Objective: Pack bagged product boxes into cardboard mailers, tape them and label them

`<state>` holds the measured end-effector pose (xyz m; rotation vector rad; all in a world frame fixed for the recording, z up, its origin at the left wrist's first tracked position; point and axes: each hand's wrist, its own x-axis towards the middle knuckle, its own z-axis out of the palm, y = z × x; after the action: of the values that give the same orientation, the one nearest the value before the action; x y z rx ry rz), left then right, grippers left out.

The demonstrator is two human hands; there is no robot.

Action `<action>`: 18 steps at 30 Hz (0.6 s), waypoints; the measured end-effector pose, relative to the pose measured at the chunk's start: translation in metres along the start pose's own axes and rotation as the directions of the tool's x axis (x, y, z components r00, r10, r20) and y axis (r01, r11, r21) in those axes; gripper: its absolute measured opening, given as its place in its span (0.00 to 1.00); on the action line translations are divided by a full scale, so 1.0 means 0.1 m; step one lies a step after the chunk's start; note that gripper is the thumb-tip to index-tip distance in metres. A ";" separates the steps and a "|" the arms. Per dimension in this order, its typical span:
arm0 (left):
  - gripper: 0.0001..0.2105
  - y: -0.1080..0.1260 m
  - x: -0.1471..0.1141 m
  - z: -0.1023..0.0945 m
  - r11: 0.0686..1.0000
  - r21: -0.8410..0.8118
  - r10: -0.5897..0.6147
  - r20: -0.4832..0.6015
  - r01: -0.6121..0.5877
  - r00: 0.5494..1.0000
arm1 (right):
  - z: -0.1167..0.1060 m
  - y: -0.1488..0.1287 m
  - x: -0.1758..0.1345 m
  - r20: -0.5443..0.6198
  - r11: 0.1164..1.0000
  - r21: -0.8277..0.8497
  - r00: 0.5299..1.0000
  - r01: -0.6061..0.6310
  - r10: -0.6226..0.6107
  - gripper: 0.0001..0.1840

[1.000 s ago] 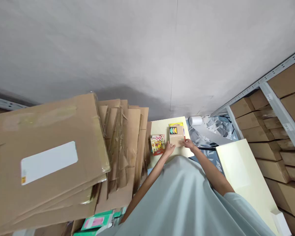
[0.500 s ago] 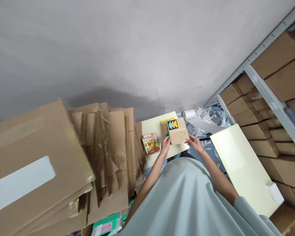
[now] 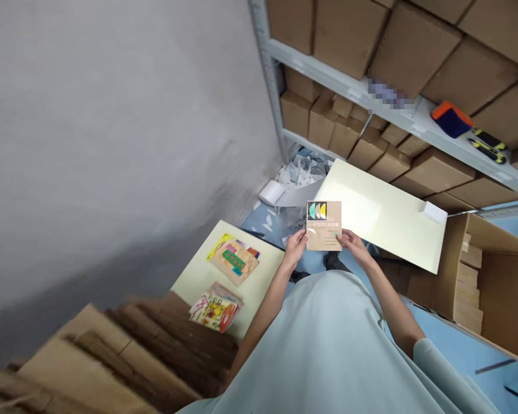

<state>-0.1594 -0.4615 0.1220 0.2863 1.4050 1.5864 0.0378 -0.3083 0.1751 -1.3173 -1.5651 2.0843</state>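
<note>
A tan booklet [image 3: 323, 233] with teal, beige and yellow half-circles on a dark patch is held up in front of me, cover toward me. My left hand [image 3: 296, 247] pinches its lower left edge, and my right hand [image 3: 351, 244] grips the lower right edge. Left of my hands is a cream tabletop [image 3: 259, 287]. On it lies a tan book [image 3: 235, 261] with a green and multicoloured cover, over something yellow-edged. Nearer to me rests a small pile of colourful books [image 3: 216, 307].
Another cream table [image 3: 380, 213] stands ahead right, with a white block [image 3: 435, 213] on it. Shelves [image 3: 319, 69] full of cartons rise behind. Scrap paper and a white roll [image 3: 271, 192] lie by the wall. An open carton [image 3: 501, 287] is right; flattened cardboard [image 3: 112, 351] is lower left.
My view has swung to the right, toward the shelves and second table. The booklet, held in both hands, has moved from above the left table to beside the second one.
</note>
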 end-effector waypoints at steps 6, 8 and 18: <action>0.30 -0.12 0.66 1.11 0.991 0.118 -0.074 0.149 0.056 0.986 | -0.95 0.02 0.31 -0.051 0.986 0.127 0.994 0.106 -0.100 0.36; 0.31 -0.19 0.90 1.48 0.982 0.175 -0.096 0.155 0.068 0.983 | -1.27 0.05 0.47 -0.096 0.984 0.108 0.987 0.140 -0.129 0.37; 0.31 -0.10 1.43 2.61 0.923 0.342 -0.260 0.220 0.176 0.940 | -2.24 -0.04 0.65 -0.172 0.961 0.190 0.970 0.202 -0.170 0.36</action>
<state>-0.0433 -0.1877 0.1364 0.4929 1.4254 1.0912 0.1678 -0.1182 0.1383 -1.1786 -1.3144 1.9212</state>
